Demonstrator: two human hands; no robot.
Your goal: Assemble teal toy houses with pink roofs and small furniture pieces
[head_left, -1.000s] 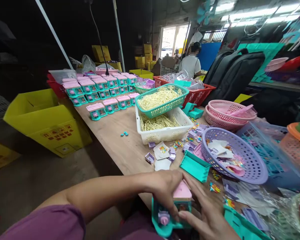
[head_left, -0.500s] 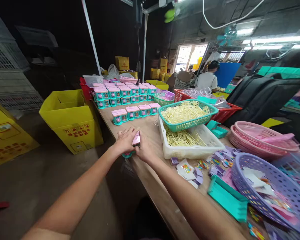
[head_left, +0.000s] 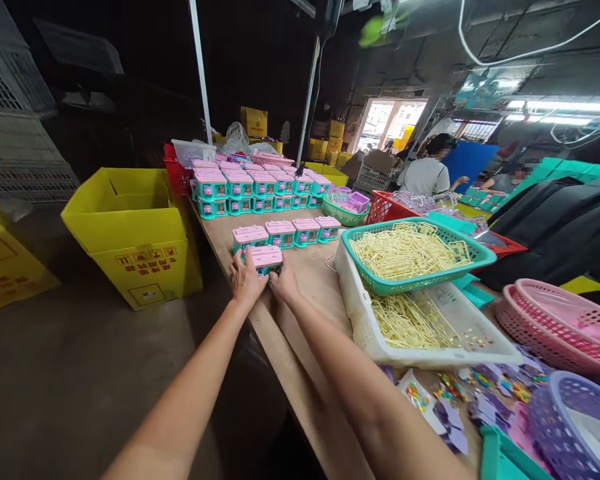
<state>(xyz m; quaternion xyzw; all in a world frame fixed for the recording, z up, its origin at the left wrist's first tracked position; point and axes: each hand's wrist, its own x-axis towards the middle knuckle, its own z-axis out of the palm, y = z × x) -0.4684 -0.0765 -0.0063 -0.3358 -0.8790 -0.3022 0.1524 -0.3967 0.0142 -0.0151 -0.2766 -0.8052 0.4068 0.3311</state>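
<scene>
Between my two hands is a small toy box (head_left: 264, 257) with a pink lid and a teal body, near the table's left edge. My left hand (head_left: 247, 277) wraps its left side, fingers curled round the end. On the right end, my right hand (head_left: 284, 279) grips with thumb and fingers. Just beyond stands a short row of matching boxes (head_left: 307, 231), the held box close in front of its left end. Farther back, more of these pink-lidded boxes (head_left: 240, 183) are stacked two high in rows.
A teal basket (head_left: 380, 283) of pale yellow plastic pieces rests on a white crate (head_left: 360, 327) to the right. Purple (head_left: 555, 413) and pink baskets (head_left: 515, 313) lie beyond. A yellow carton (head_left: 135, 240) stands left of the table (head_left: 310, 313). A person (head_left: 427, 170) sits farther back.
My hands have moved the box slightly forward, toward the row. My left hand has shifted from over the lid to the box's left side. The view has turned left.
</scene>
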